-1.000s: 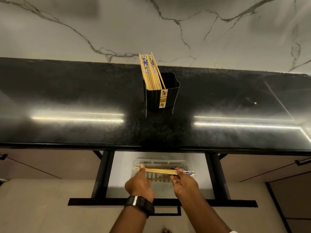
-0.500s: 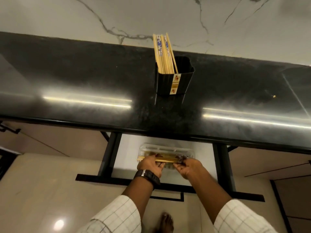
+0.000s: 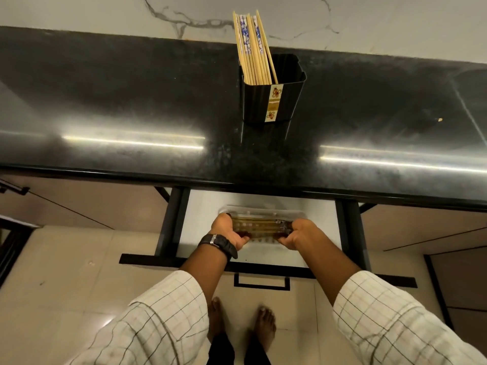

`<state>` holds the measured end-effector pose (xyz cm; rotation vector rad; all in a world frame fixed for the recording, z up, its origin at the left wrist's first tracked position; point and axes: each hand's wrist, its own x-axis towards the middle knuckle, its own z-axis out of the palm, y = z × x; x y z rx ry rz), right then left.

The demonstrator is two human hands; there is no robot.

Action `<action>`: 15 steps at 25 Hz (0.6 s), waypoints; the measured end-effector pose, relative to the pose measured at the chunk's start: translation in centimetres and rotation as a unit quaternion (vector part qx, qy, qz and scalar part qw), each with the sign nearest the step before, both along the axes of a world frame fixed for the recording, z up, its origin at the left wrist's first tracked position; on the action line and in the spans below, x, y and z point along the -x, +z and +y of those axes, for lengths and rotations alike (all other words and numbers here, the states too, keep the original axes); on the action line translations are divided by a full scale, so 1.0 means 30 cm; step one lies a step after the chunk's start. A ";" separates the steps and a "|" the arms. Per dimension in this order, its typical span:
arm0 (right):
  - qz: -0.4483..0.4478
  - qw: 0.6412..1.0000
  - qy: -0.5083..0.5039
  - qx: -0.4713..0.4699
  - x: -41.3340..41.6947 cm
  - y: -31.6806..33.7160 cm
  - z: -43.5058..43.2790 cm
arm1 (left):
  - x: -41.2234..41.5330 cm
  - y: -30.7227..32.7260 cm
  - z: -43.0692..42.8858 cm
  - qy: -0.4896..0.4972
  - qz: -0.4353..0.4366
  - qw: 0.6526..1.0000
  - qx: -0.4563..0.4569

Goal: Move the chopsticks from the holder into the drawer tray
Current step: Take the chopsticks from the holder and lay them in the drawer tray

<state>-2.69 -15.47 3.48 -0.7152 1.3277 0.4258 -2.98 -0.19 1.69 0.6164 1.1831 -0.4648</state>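
A: Start with the hands. What are they doing?

B: Both sit low in the centre of the frame, inside the open drawer [image 3: 263, 204]. The left hand [image 3: 228, 231], with a black watch [image 3: 218, 245] on its wrist, is curled around the left end of a bundle of chopsticks [image 3: 259, 225]. The right hand [image 3: 296, 233] is closed on the bundle's right end, where the dark patterned tips are.

A: And where is the bundle?

B: It lies crosswise, left to right, down in the clear drawer tray [image 3: 263, 209]. Whether it rests on the tray floor or is held just above it, I cannot tell.

A: Anything further out?

B: Above the drawer runs the black countertop [image 3: 131, 101]. In the upper middle of the frame stands the black holder [image 3: 272, 98], upright, with a flowered label on its front. More chopsticks [image 3: 253, 48] stand in its left side, leaning slightly left, some with blue and white tops.

A: And at the bottom?

B: Checked sleeves and two bare feet on a pale tiled floor.
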 end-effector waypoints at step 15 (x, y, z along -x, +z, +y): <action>-0.532 0.681 0.174 0.472 -0.391 0.530 0.125 | -0.362 0.593 0.018 -0.065 -0.440 0.865 -0.233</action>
